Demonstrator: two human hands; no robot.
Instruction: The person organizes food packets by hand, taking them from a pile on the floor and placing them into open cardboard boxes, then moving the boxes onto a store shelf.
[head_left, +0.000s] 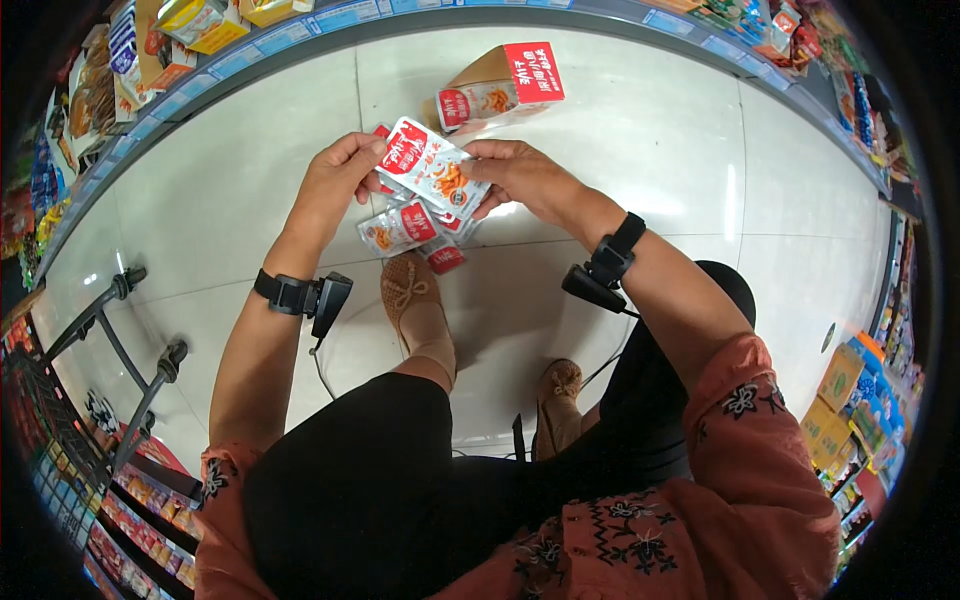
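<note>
A white and red snack pouch (435, 169) is stretched between my two hands above the floor. My left hand (346, 169) pinches its upper left corner between thumb and fingers. The lower right end is gripped by my right hand (521, 178), its thumb lying on the printed front. Beneath, several similar pouches lie in a loose pile on the tiles, one of them (399, 228) just beyond the toe of my left shoe. Past the pile, an open cardboard display box (534, 73) with a red printed panel rests on the floor, with a like pouch (480, 103) showing at its near side.
A low shelf edge (180, 96) with price labels and packed snacks curves around the far side. At the left stands a wheeled cart frame (120, 334). Cartons (827, 435) and packaged goods are stacked at the right. My woven shoes (409, 289) are on the tiled floor.
</note>
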